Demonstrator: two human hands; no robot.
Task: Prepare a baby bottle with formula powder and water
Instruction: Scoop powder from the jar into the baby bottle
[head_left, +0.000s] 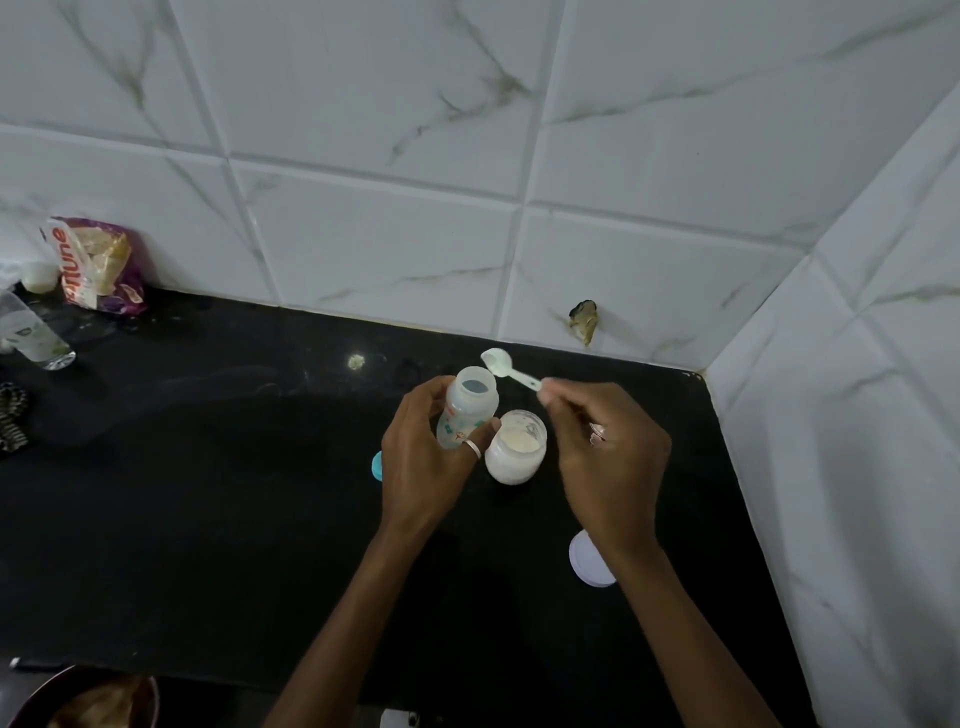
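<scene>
My left hand (421, 457) grips a clear baby bottle (467, 402) with its mouth open, standing on the black counter (208, 493). My right hand (602, 452) pinches the handle of a white scoop (501, 365), whose bowl hovers just past the bottle's rim. An open jar of formula powder (517, 447) stands right beside the bottle, between my hands. A teal bottle cap (377, 464) peeks out behind my left hand.
A white jar lid (589, 561) lies on the counter under my right forearm. At the far left stand a purple packet (96, 265), a small white pot (39, 275) and a glass of water (34, 332). Tiled walls close the back and right.
</scene>
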